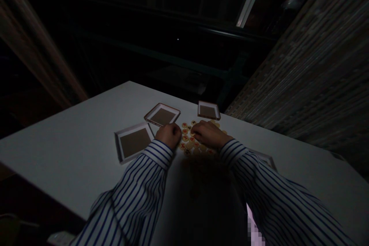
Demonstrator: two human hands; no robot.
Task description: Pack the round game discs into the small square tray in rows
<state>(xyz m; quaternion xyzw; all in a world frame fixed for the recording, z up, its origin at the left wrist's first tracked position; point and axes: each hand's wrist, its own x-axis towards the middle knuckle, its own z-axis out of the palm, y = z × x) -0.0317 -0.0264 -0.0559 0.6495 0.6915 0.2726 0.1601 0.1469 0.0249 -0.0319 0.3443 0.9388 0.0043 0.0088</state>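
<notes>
Round wooden xiangqi pieces [185,138] with red or dark characters lie flat in a loose cluster on the white table [95,123]. At the cluster's left edge is my left hand [169,135], its fingers curled closed. What it holds, if anything, is hidden. My right hand [211,133] reaches over the right part of the cluster. Its fingers are bent and closed, with the tips at a pale xiangqi piece [192,134]. The right hand and its sleeve cover some of the pieces, and those nearest my body lie in dark shadow.
Open shallow boxes surround the pieces: one box [135,142] at left, one box [162,115] behind my left hand, a smaller box [208,110] at the back right. A further box [266,158] is partly under my right sleeve. A curtain [302,57] hangs at right.
</notes>
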